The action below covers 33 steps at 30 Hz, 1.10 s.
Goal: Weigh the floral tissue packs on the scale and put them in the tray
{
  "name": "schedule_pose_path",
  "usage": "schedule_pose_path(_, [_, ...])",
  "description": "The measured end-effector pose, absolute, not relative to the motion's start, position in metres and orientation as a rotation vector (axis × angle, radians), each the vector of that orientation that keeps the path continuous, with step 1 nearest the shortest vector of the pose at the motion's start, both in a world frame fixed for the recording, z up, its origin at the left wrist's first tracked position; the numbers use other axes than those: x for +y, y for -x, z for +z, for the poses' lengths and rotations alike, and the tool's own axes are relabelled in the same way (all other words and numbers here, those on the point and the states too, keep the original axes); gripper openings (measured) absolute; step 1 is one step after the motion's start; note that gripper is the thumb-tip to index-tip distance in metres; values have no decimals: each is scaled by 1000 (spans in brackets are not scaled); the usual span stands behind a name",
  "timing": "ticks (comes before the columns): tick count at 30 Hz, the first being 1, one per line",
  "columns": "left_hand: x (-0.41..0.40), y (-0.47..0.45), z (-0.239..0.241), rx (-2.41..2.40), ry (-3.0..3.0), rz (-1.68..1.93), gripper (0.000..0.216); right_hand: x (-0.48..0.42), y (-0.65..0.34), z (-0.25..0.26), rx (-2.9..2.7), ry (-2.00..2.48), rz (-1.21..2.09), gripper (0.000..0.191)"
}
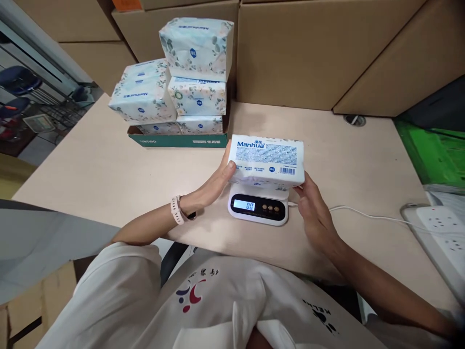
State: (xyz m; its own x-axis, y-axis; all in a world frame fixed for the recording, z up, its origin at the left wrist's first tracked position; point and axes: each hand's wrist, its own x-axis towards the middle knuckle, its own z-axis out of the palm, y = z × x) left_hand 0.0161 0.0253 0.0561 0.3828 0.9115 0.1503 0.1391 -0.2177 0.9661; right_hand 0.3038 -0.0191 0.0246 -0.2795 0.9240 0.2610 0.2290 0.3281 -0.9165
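Note:
Between both hands is a white tissue pack [267,157] with blue "Manhua" print and a barcode, held over a small digital scale [257,207]. My left hand [216,182] grips its left end, thumb on the front edge. At the right end, my right hand [315,208] has its fingers against the lower corner. The scale's lit display reads 0.0; whether the pack touches its platform is hard to tell. Farther back, several flower-patterned tissue packs [198,51] are stacked in and above a green open box [178,140].
Large cardboard boxes [283,53] line the back of the wooden table [119,189]. A white cable [366,211] runs from the scale to the right, near a power strip [441,220]. Green material [432,160] lies at the right edge, and stools [20,80] stand beyond the left side.

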Motion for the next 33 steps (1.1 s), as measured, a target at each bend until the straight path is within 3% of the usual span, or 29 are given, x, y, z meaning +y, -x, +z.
schedule_pose_path(16, [26,18,19,1192,-1562,1058,98,-8,-325,-3,-1397,1102,832,51])
schedule_pose_path(22, [24,14,19,1190,-1554,1048,99,-11,-320,-2,-1405,1164,850,73])
schedule_pose_path(28, [22,10,15,1191,-1632,1084,92,-16,-317,-3,-1467,1085,915,71])
schedule_pose_path(33, [23,8,17,1225,-1589,1048,101,-15,-318,-3,-1454,1056,934,69])
